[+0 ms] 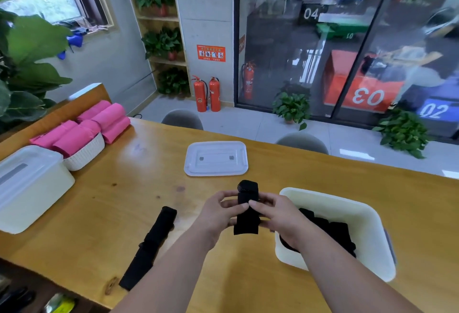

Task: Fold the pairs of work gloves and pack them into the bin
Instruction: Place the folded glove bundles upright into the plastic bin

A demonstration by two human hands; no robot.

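Nearest, left hand (218, 213) and right hand (278, 215) pinch a black glove (246, 223). Lower right, white bin (372, 228) holds folded gloves (335, 233).

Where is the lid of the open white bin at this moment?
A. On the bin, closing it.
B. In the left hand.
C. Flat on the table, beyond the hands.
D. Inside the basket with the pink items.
C: the lid lies flat on the table beyond the left hand and right hand, which both hold a black glove; the bin stands uncovered.
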